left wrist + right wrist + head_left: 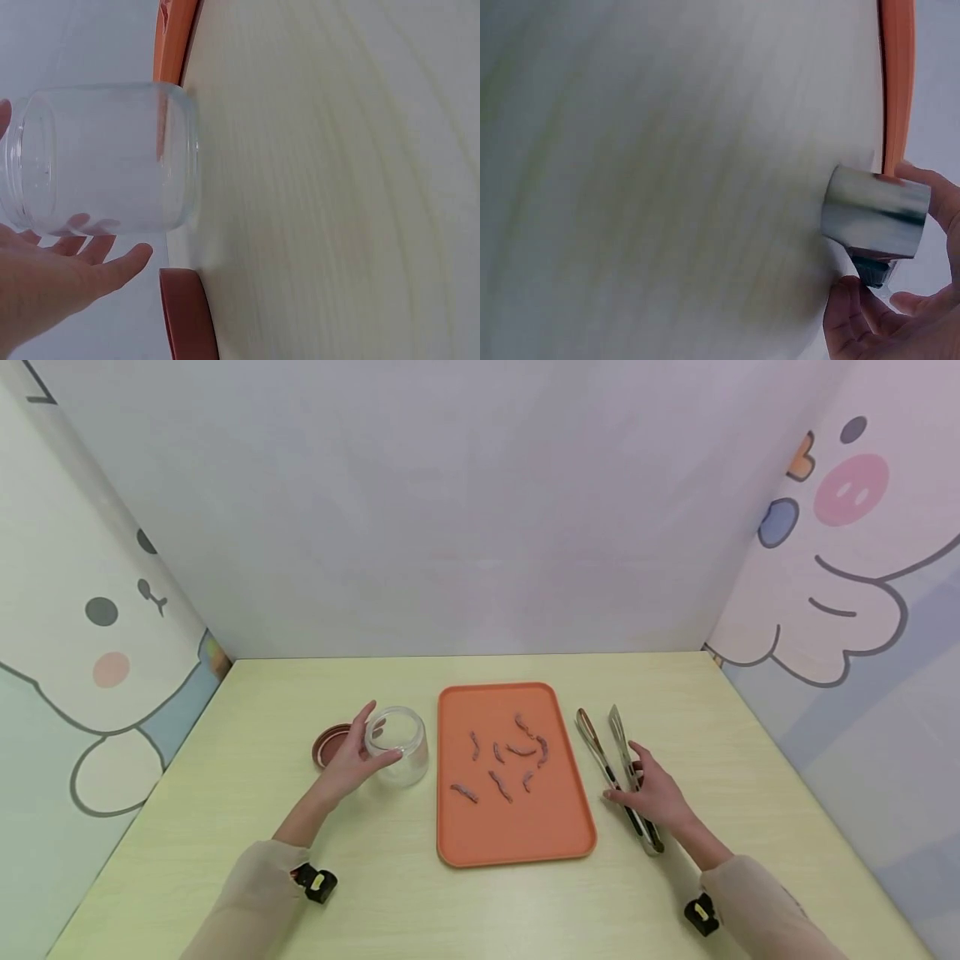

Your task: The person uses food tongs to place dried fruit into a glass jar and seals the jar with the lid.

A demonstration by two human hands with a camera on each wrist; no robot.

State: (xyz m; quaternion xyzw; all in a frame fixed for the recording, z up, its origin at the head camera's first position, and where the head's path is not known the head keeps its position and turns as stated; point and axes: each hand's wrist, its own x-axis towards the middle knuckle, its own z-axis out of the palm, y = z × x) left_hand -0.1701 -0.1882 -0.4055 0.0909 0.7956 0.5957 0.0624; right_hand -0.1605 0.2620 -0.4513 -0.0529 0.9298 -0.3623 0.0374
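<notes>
An upright clear glass jar (415,766) stands left of the orange tray. My left hand (351,766) spreads around its upper part, thumb in front and fingers at the back left; contact is unclear. The left wrist view shows one finger extended below the jar (112,161), apart from the glass. Metal tongs (594,745) with dark parts near the hinge lie right of the tray, arms spread. My right hand (657,792) straddles them, thumb left and fingers right, without a clear grip. In the right wrist view, the hinge end of the tongs (874,214) appears between thumb and fingers.
Several thin brownish-pink strips, one of them a strip (500,786), lie scattered on the orange tray (517,847). A reddish-brown round lid (324,745) sits behind my left hand. Walls with cartoon animals flank the pale wooden table (390,902).
</notes>
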